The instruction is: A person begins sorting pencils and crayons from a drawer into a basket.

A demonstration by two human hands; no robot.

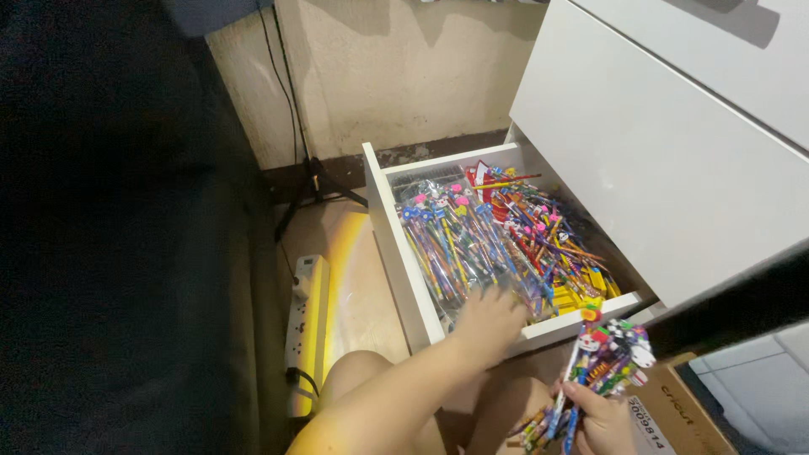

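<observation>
2 hands [489,324] busy: left reaches into drawer [396,253], fingers spread on wrapped pencil packs [472,244]; right [602,421] grips a light, stiff, slippery pencil bundle [602,362] mid-shaft, best hold.

Warm light is brightening the open white wooden drawer [396,244], deep shadow is swallowing everything left of it, and motion is blurring the left hand [489,324] at its front.
</observation>
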